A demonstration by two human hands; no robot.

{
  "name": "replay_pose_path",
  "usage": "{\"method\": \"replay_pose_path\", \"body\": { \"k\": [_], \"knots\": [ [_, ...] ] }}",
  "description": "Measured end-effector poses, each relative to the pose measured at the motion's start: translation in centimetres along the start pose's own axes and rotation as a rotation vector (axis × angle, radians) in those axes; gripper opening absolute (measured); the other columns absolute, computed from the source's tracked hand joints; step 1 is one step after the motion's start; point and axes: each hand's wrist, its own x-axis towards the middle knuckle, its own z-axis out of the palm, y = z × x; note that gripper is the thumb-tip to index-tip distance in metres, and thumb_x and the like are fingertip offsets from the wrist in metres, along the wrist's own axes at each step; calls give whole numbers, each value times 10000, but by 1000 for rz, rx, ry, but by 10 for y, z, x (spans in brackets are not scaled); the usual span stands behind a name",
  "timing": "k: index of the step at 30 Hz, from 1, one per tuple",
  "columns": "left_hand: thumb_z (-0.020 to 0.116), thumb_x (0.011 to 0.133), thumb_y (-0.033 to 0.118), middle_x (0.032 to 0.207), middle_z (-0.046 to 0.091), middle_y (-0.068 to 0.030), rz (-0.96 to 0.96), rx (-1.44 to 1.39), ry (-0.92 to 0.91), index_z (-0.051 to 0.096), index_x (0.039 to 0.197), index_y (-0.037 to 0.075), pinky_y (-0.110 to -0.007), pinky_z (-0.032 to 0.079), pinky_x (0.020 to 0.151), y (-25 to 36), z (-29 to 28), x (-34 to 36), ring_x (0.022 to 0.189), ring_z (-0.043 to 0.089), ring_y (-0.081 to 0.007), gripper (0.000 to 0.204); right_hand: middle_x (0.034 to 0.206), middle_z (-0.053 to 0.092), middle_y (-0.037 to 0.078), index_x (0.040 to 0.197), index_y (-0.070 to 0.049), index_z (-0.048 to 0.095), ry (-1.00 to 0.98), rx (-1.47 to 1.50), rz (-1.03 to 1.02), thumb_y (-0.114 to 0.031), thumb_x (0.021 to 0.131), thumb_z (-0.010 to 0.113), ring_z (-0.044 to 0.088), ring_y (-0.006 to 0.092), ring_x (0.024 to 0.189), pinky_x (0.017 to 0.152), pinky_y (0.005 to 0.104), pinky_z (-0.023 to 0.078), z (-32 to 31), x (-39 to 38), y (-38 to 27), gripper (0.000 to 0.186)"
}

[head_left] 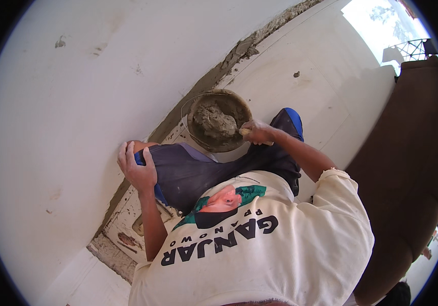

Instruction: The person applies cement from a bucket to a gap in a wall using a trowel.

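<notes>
In the head view a bucket (pixel 229 96) of wet grey mortar (pixel 213 117) stands on the floor in front of my crossed legs (pixel 183 171). My right hand (pixel 259 133) is closed around the light handle (pixel 244 131) of a tool at the bucket's right side; the tool's head is sunk in the mortar or hidden by it. My left hand (pixel 136 166) rests over my left knee, fingers apart and holding nothing, with whitish dust on them.
A white wall (pixel 66 112) rises at the left, with a rough grey band (pixel 239 51) along its base. Pale floor tiles (pixel 321 92) extend rightward toward a large brown sofa (pixel 392 163). A dirty board (pixel 122 229) lies at the lower left. Bright light shows at the upper right.
</notes>
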Motion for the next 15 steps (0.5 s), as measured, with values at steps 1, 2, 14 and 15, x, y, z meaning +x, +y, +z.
{"method": "replay_pose_path", "body": {
  "k": [1,2,14,15],
  "knots": [
    [682,859,136,1302,553,-173,0,-34,9,638,1161,2,-459,406,1041,-1,0,-1,1223,500,-351,334,716,632,62,1095,-17,665,32,13,-2,-209,807,669,617,142,584,514,305,536,-4,-10,0,346],
    [678,862,119,1289,563,-173,0,-64,17,640,1154,-2,-457,414,1035,-2,-1,-1,1212,511,-348,319,718,634,62,1082,-14,663,62,29,-8,-208,806,666,622,148,587,518,305,536,-8,-18,-2,337],
    [606,910,98,1090,644,-140,833,-19,574,623,1056,-23,-413,498,878,82,-56,154,1014,602,-300,190,757,585,40,1061,-2,589,570,785,-123,-87,809,608,586,114,627,558,276,511,-21,-66,29,267],
    [604,917,132,1073,650,-133,911,15,642,624,1050,-18,-399,492,848,94,-61,168,983,601,-287,201,764,580,41,1056,-3,572,658,856,-147,-77,806,608,584,116,634,564,276,511,-23,-68,30,263]
  ]
}}
